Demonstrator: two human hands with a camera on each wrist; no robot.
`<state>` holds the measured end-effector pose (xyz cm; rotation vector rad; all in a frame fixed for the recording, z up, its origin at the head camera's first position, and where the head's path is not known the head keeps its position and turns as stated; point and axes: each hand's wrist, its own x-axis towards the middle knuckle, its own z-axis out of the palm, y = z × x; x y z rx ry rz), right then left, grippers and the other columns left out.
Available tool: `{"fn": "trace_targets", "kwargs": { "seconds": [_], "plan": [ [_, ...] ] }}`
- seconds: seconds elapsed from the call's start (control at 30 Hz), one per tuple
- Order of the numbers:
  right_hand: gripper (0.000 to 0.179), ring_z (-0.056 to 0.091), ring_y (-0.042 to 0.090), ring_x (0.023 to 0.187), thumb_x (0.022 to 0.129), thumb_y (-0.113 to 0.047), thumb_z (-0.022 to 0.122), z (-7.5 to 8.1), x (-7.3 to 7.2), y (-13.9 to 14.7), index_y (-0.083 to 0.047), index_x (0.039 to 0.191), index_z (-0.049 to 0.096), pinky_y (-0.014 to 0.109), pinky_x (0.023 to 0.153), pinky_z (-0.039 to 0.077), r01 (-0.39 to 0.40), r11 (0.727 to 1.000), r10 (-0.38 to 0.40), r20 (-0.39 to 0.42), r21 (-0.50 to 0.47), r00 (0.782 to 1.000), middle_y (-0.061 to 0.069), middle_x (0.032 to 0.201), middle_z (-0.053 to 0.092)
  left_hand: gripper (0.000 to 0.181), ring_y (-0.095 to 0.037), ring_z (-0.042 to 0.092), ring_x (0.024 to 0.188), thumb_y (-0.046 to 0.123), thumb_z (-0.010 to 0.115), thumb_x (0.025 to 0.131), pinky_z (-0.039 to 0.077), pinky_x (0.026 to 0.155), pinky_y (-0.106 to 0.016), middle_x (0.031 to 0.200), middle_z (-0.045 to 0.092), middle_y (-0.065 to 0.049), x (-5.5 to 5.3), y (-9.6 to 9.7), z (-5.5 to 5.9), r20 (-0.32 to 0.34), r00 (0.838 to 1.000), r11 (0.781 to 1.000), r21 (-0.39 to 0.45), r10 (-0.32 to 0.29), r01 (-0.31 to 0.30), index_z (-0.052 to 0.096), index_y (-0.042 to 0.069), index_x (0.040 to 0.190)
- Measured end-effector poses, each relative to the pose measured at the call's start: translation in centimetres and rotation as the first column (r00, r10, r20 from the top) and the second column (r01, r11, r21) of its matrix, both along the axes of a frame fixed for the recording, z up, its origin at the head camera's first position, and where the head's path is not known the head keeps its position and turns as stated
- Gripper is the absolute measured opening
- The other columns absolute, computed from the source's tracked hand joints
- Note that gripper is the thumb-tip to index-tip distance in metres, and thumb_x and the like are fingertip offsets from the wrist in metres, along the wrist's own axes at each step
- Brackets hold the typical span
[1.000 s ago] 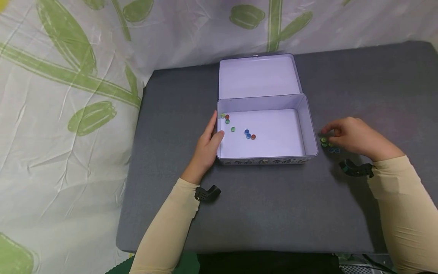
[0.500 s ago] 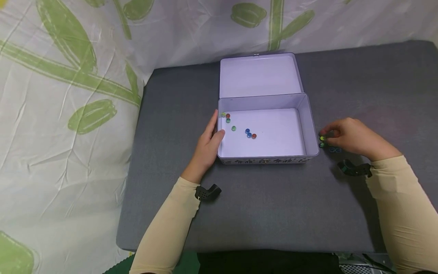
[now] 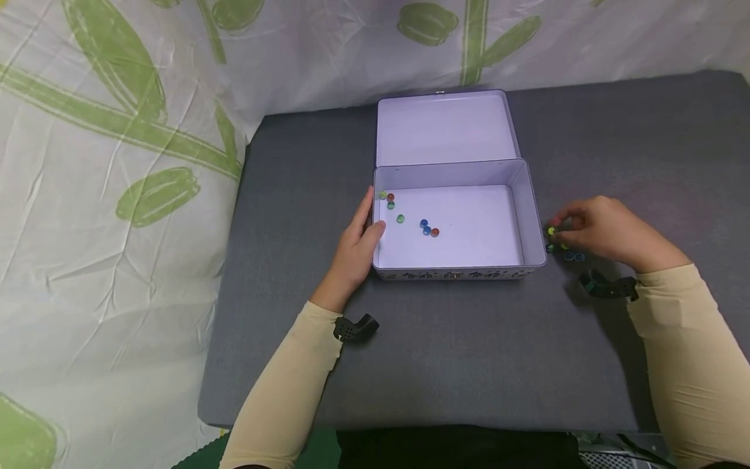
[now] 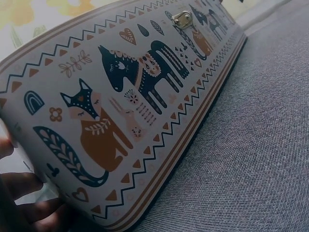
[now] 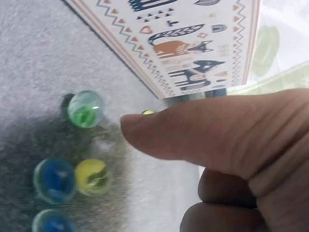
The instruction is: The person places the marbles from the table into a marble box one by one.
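An open tin box (image 3: 457, 268) with a pale lilac inside stands on the table, its lid (image 3: 445, 130) folded back. My left hand (image 3: 351, 251) holds the box's left wall, thumb over the rim and fingers outside. Animal drawings and a metal clasp (image 4: 182, 20) mark its front. Beyond the right wall, my right hand (image 3: 603, 234) pinches a yellow-green marble (image 3: 551, 230) between thumb and fingertips; the thumb hides most of it in the right wrist view. Close by on the table lie a green marble (image 5: 85, 109), a yellow marble (image 5: 93, 177) and two blue marbles (image 5: 55, 181).
Inside the box, several marbles lie toward the left: green ones (image 3: 400, 219), blue ones (image 3: 426, 230) and reddish ones (image 3: 435, 232). Grey cloth covers the table (image 3: 469, 352). A white sheet with green leaves (image 3: 328, 58) hangs behind and to the left.
My right thumb and fingertips have come together on the yellow-green marble, which has risen slightly. A green marble beside it has shifted left toward the box. My left hand stays on the box.
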<state>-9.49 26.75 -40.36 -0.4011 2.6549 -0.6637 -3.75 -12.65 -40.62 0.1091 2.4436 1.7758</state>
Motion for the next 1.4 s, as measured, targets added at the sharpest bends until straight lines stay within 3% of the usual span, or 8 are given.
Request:
{"fn": "trace_targets", "kwargs": {
  "seconds": [0.2,0.43,0.53,0.93,1.2,1.4],
  "plan": [
    [0.024,0.037,0.01,0.049,0.084,-0.018,0.076,1.2,0.1,-0.3,-0.006,0.103,0.071,0.028,0.052,0.033,-0.002,1.0,0.002,-0.069,-0.003,0.998,0.001,0.059,0.046,0.061,-0.008,0.018,0.146,0.016,0.041,0.102,0.019,0.118,-0.033,0.163,0.017,-0.002,-0.1,-0.1,-0.2,0.002,1.0,1.0,0.001,0.0,0.0,0.016,0.016,0.158],
    [0.024,0.029,0.009,0.049,0.086,-0.021,0.075,3.3,-0.3,-0.8,-0.007,0.105,0.071,0.027,0.053,0.03,-0.004,1.0,0.003,-0.118,-0.006,0.993,0.001,0.06,0.039,0.062,-0.003,0.015,0.146,0.023,0.043,0.102,0.016,0.119,-0.031,0.162,0.016,0.009,-1.1,-0.7,-3.4,-0.014,1.0,1.0,0.006,0.016,-0.015,0.016,0.025,0.158],
    [0.025,0.029,0.009,0.049,0.087,-0.023,0.075,4.1,-0.8,-1.2,-0.008,0.107,0.071,0.028,0.052,0.029,-0.004,1.0,0.003,-0.125,-0.005,0.992,0.002,0.062,0.039,0.062,0.0,0.017,0.144,0.028,0.043,0.102,0.017,0.118,-0.031,0.161,0.017,0.014,-1.0,-0.9,-3.9,-0.03,0.999,1.0,-0.002,0.026,-0.026,0.017,0.029,0.158],
    [0.021,0.024,0.008,0.05,0.089,-0.026,0.073,7.0,-2.1,-4.2,-0.013,0.104,0.071,0.028,0.051,0.028,-0.076,0.997,0.073,-0.189,-0.009,0.979,-0.002,0.061,0.029,0.06,0.003,0.016,0.144,0.029,0.043,0.102,0.017,0.118,-0.031,0.159,0.018,0.019,-1.1,-0.6,-3.8,-0.043,0.999,1.0,-0.007,0.019,-0.019,0.018,0.035,0.156],
    [0.018,0.026,0.01,0.05,0.088,-0.024,0.074,7.9,-3.1,-7.1,-0.013,0.102,0.071,0.029,0.05,0.028,-0.135,0.99,0.127,-0.175,-0.034,0.976,0.0,0.061,0.033,0.061,0.002,0.017,0.144,0.032,0.044,0.101,0.018,0.118,-0.031,0.158,0.02,0.019,-1.3,0.0,-3.8,-0.037,0.999,0.999,-0.01,0.038,-0.038,0.02,0.032,0.157],
    [0.016,0.032,0.013,0.051,0.087,-0.021,0.075,8.0,-3.8,-8.8,-0.015,0.1,0.07,0.03,0.052,0.031,-0.17,0.985,0.162,-0.186,-0.027,0.969,0.002,0.061,0.036,0.06,0.001,0.019,0.144,0.03,0.045,0.101,0.02,0.117,-0.03,0.158,0.021,0.018,-1.4,0.5,-4.0,-0.027,0.999,1.0,0.008,0.03,-0.03,0.021,0.036,0.156]
  ]
}}
